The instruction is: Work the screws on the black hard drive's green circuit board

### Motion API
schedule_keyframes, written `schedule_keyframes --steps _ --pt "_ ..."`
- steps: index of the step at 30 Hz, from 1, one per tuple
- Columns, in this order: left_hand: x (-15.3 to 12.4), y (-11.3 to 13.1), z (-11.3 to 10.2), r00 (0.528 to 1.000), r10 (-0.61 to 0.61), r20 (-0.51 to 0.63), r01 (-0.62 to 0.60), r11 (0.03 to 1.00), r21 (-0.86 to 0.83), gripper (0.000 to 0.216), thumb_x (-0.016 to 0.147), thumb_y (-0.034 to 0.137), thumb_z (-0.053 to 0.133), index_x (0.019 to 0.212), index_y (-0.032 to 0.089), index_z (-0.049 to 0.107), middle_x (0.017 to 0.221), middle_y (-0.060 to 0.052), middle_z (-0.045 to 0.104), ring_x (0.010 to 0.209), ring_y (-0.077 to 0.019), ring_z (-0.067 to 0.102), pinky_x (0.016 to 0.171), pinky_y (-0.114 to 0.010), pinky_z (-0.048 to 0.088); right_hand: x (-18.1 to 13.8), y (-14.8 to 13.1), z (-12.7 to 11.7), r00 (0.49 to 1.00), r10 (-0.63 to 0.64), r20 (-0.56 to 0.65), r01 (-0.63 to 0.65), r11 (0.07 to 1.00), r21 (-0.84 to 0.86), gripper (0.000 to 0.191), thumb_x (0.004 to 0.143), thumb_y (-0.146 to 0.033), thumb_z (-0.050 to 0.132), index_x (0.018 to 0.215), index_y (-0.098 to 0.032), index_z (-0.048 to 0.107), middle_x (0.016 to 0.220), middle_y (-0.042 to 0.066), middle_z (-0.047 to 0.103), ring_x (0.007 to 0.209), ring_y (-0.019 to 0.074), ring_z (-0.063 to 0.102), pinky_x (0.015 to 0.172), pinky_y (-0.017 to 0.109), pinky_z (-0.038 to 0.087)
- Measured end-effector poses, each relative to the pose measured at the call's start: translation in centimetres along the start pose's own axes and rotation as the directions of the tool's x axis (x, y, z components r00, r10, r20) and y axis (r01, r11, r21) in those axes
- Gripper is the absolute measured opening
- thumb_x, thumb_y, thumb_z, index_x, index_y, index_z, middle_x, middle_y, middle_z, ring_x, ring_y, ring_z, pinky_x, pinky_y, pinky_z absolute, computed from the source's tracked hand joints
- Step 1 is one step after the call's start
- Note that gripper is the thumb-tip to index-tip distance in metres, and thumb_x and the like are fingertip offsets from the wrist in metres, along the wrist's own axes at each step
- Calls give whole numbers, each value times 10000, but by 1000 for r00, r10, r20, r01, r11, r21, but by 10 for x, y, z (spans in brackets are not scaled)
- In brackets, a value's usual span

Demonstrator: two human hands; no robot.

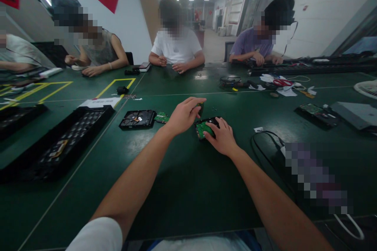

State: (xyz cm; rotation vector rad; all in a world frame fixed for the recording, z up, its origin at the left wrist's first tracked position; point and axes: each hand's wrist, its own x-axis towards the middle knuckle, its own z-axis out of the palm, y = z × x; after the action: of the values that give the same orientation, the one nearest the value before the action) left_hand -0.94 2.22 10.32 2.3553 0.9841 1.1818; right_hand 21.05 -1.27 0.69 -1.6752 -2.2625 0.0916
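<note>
A hard drive (202,130) with a green circuit board facing up lies on the green table in front of me. My right hand (222,136) grips it from the right, the thumb over the board and the fingers along the far edge. Just above its left side, my left hand (185,115) is closed with the fingers bent together. A small dark and yellow thing (201,108) shows at those fingertips; its kind is unclear. Left of this hand are a loose green circuit board (161,117) and a second black drive (137,119) with small pieces on top.
Black trays (97,125) stand at the left. To the right are another drive (318,113), a grey box (357,114), a black cable (255,147) and a blurred-out object (316,176). Across the table (188,192) sit several people near cables and scraps (282,84).
</note>
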Motion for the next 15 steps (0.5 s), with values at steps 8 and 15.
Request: schedule_keyframes --steps 8,15 --pt "0 -2 1 1000 -6 -23 6 1000 21 349 1024 188 484 1338 206 637 1222 -89 668 708 -88 675 718 -262 584 -1 -1 -1 1000 -5 -3 5 1000 1 561 1038 -617 422 1498 -321 547 1650 131 368 1550 369 255 1184 588 281" --pt "1 -4 2 998 -13 -59 20 994 107 287 1003 237 588 1279 201 656 1180 -77 654 708 -92 645 752 -275 570 0 1 1 1000 -8 -12 9 1000 7 566 1036 -628 423 1499 -324 545 1649 143 362 1544 375 266 1175 596 289"
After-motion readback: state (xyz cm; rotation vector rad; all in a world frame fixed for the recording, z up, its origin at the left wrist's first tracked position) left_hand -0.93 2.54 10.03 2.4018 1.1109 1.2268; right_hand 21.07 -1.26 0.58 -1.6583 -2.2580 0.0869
